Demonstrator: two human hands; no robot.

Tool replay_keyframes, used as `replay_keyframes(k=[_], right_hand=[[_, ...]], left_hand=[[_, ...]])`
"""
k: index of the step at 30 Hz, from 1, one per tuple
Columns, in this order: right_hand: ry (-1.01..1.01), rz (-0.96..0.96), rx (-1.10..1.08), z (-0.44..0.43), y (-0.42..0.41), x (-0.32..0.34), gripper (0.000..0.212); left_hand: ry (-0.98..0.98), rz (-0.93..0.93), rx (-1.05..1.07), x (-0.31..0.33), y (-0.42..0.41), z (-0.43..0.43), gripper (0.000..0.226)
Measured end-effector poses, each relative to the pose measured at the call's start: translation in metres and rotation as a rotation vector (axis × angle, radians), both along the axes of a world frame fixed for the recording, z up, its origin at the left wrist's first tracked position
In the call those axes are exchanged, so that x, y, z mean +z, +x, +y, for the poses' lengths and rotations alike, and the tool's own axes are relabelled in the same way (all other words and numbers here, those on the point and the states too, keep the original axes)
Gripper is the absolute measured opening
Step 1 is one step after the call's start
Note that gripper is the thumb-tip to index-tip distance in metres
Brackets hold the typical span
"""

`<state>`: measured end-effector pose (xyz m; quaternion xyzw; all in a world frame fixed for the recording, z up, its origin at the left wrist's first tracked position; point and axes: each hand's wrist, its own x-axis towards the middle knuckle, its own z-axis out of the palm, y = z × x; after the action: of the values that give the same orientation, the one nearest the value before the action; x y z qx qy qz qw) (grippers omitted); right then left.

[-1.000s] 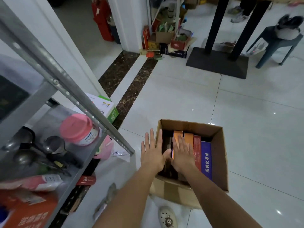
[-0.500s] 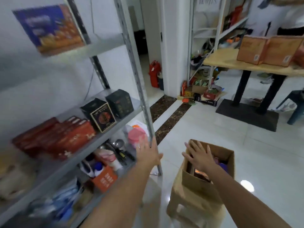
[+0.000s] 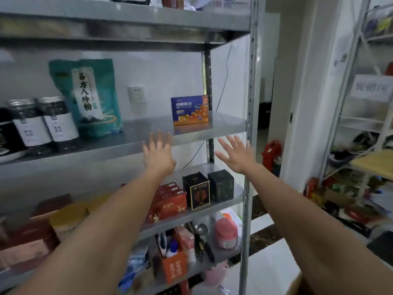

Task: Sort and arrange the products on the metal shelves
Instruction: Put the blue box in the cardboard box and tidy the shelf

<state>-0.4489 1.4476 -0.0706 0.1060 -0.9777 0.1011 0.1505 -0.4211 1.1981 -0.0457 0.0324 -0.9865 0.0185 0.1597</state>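
Your view has lifted since half a second ago. The metal shelves (image 3: pixel 106 150) now fill the picture, and the cardboard box (image 3: pixel 296 287) that your right hand hovered over shows only as a corner at the bottom right. Both hands have risen from that low level to the front edge of the middle shelf. Your left hand (image 3: pixel 158 153) and right hand (image 3: pixel 237 154) are held apart, fingers spread, gripping nothing. The left one is blurred, so you cannot tell whether it touches the shelf edge.

On that shelf one teal bag (image 3: pixel 89 96) stands upright against the wall, with two dark jars (image 3: pixel 60 124) bearing white labels to its left. One blue and orange box (image 3: pixel 190 110) stands alone near the rear right post, beyond your hands.

The shelf below carries a row of red boxes (image 3: pixel 170 201), their count hidden behind your left arm, and two black boxes (image 3: pixel 196 190) side by side at the right end.

Lower still, one pink-lidded jar (image 3: pixel 226 233) stands by the front post. One orange holder (image 3: pixel 174 267) has a blue-capped bottle (image 3: pixel 173 245) and a white item standing in it.
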Motion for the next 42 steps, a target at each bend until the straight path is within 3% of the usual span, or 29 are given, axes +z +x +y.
replay_keyframes(k=[9,12,16,23,28,31,34,42], right_hand=[[-0.002,0.154,0.136,-0.024,-0.082,0.055,0.074],[-0.202,0.065,0.187,-0.028,-0.115,0.063,0.083],[-0.595,0.034,0.194,-0.040,-0.160,0.074,0.091],[-0.940,-0.089,0.274,-0.052,-0.217,0.081,0.120],[-1.065,-0.114,0.349,-0.069,-0.231,0.076,0.111],[-1.096,-0.012,0.321,-0.069,-0.230,0.075,0.086],[-1.135,-0.076,0.334,-0.065,-0.224,0.075,0.070],[-1.017,-0.105,0.297,-0.061,-0.187,0.077,0.079]], left_hand=[[0.015,-0.064,0.112,-0.001,-0.035,-0.017,0.088],[-0.031,0.072,0.067,-0.008,-0.051,-0.024,0.085],[-0.079,0.129,0.088,-0.022,-0.070,-0.030,0.101],[-0.174,0.246,0.106,-0.038,-0.079,-0.036,0.112],[-0.165,0.240,0.102,-0.038,-0.078,-0.036,0.114],[-0.145,0.206,0.103,-0.036,-0.078,-0.035,0.115],[-0.122,0.147,0.116,-0.031,-0.077,-0.034,0.114],[-0.036,-0.082,0.126,-0.011,-0.073,-0.030,0.113]])
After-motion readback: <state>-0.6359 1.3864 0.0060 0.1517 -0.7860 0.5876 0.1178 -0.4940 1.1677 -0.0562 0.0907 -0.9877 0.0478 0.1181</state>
